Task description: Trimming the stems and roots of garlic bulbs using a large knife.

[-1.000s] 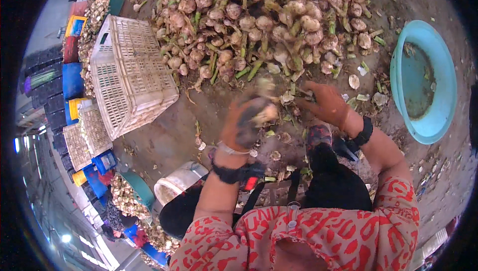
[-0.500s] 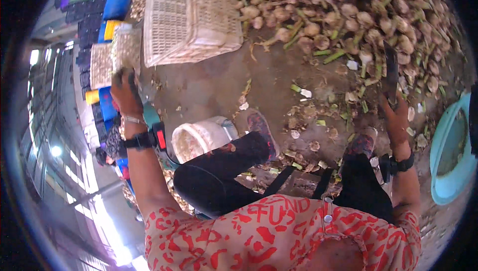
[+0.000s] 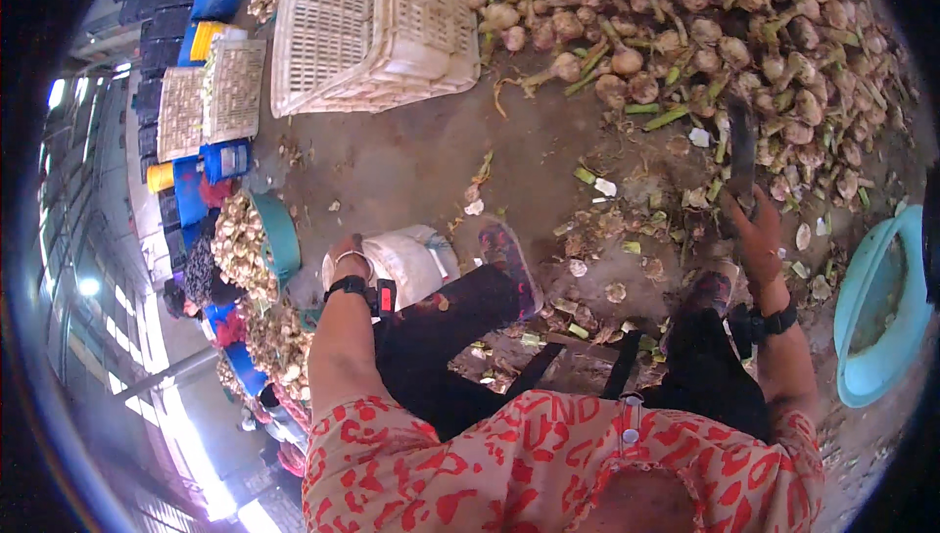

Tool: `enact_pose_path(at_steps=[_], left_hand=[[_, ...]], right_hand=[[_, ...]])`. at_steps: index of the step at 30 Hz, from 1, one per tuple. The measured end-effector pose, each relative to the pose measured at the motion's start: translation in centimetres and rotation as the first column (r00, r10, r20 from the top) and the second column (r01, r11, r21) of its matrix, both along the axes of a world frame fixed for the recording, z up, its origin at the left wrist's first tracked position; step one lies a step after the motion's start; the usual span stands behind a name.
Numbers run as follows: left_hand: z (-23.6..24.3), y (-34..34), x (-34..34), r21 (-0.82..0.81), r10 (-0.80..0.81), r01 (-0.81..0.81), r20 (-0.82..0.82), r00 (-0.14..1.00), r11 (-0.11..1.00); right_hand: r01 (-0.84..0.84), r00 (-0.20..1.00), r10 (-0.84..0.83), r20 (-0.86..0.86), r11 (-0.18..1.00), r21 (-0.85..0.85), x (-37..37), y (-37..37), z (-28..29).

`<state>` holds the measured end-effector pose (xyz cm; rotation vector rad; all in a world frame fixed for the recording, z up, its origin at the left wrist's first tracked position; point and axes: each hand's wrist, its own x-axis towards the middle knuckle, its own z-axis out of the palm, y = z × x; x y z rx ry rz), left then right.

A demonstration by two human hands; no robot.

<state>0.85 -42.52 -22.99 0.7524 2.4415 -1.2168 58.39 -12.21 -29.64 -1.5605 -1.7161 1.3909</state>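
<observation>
From my end, I have the knife in the right hand, fingers wrapped round its handle, the blade pointing away from the body at the near edge of the garlic. The left hand is at the mouth of the white bucket, which sits beside the left leg. Its fingers are hidden from me there, so I can't tell how far they are open or whether they hold anything.

I'd judge the knife light and stiff, best gripped by the handle, well off the edge. The bulbs look firm and fairly light, with papery skin that could slide or flake; I'd close round the body of one, or use the thick stem where it remains. The bucket looks like stiff plastic, to be taken by the rim.

Against half a second ago, the left hand has come in from far out on the left, past the bucket, to its mouth. The right hand has barely shifted and keeps the knife. The bucket and crate lie much as they did.
</observation>
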Motion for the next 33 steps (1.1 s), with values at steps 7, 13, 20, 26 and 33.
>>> enact_pose_path(at_steps=[7,13,20,26,33], left_hand=[[-1.2,5.9,2.8,0.533,0.099,0.039,-0.228,0.969,0.845],[2.0,18.5,8.1,0.932,-0.073,-0.238,0.267,0.961,0.272],[-8.3,30.0,18.3,0.804,-0.619,0.445,-0.125,0.775,0.395],[-15.2,34.1,19.0,0.802,-0.294,-0.017,0.239,0.926,0.598],[-7.4,29.9,25.8,0.636,-0.448,-0.489,0.770,0.455,0.597]], right_hand=[[-0.068,0.996,0.060,0.065,0.990,0.120,-0.4,-0.5,0.0],[-0.027,0.995,0.012,0.100,0.988,0.153,-1.2,-0.6,-0.3],[0.063,0.992,-0.060,-0.115,0.998,0.019,0.2,0.2,-1.2],[0.029,0.998,-0.025,-0.063,0.998,0.059,-0.4,1.2,-0.1],[-0.169,0.982,0.182,-0.052,0.965,0.199,-3.3,2.8,0.7]])
